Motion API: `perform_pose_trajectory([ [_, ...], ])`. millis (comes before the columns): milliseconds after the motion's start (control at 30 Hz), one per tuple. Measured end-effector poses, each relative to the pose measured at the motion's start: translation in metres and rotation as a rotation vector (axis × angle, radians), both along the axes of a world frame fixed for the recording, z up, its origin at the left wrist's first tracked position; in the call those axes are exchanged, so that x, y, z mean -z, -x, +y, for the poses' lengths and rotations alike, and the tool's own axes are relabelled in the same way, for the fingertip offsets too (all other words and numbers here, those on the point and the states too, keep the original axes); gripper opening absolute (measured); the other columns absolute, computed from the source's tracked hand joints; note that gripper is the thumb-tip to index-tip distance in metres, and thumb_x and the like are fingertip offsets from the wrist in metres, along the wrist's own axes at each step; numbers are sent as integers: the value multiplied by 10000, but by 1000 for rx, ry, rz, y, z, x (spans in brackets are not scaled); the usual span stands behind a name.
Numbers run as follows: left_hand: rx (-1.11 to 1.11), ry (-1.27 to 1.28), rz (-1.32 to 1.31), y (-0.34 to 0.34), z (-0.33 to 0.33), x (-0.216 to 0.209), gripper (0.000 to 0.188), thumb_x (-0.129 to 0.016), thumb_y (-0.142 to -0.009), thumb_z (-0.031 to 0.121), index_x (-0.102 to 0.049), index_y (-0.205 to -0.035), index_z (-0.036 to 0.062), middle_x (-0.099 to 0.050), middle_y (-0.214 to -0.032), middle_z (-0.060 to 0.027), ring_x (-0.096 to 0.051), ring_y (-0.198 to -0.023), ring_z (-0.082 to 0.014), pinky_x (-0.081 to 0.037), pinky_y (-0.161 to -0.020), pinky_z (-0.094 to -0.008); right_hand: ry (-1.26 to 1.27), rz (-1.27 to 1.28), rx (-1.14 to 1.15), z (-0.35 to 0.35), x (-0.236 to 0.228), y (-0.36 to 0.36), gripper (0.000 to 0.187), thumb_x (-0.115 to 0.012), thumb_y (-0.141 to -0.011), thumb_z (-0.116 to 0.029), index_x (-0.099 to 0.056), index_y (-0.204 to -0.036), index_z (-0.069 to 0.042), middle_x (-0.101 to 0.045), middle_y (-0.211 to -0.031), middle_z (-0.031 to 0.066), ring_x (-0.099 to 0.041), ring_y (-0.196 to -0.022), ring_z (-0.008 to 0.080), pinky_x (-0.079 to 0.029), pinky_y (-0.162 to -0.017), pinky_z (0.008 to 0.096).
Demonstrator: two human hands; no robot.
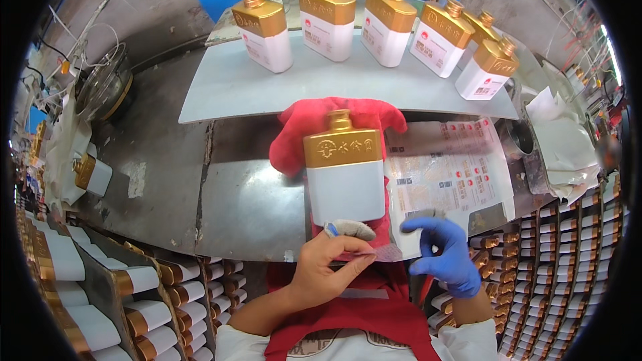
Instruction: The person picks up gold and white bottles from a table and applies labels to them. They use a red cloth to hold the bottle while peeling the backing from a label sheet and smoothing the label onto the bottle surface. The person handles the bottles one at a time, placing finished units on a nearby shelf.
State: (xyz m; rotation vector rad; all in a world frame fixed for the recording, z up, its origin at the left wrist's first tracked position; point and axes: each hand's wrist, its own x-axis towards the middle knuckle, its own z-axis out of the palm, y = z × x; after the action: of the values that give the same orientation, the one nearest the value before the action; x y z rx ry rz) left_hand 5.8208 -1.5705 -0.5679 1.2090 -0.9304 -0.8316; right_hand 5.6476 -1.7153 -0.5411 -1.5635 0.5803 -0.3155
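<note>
A white bottle with a gold shoulder and neck point(344, 187) lies on a red cloth pad point(291, 140) in front of me. Just below its base, my left hand point(328, 267) pinches the edge of a small, thin, pinkish printed decal point(389, 253) between thumb and finger. Grey material covers some of that hand's fingertips. My right hand point(448, 254), in a blue glove, is to the right of the decal with thumb and fingers apart and nothing between them. To the right of the bottle lies a sheet of printed decals point(445, 177).
Several gold-and-white bottles point(328, 27) stand on a raised grey board point(234, 90) at the back. Racks of similar bottles point(555, 274) fill both lower sides. A metal cup point(516, 135) and white papers point(562, 140) are at right; another bottle point(93, 174) lies far left.
</note>
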Motion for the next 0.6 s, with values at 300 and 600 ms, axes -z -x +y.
perform_pose_trajectory([
  [300, -203, -89, -529, -26, 3, -5, 139, -718, -729, -3, -639, -842, 12, -603, -947, -121, -592, -758, -202, -484, -640, -281, 403, -11, -5, -3, 8, -52, 116, -723, -737, -68, -648, -818, -33, -608, -1021, 47, -474, -519, 67, -415, -520, 215],
  [600, -507, -171, -552, -48, -28, 26, 124, -739, -743, 77, -654, -823, 36, -576, -854, -82, -532, -751, -180, -425, -629, -278, 702, -6, 242, -22, 35, -90, 93, -725, -750, -123, -669, -816, -90, -623, -942, 65, -524, -567, 130, -441, -538, 254],
])
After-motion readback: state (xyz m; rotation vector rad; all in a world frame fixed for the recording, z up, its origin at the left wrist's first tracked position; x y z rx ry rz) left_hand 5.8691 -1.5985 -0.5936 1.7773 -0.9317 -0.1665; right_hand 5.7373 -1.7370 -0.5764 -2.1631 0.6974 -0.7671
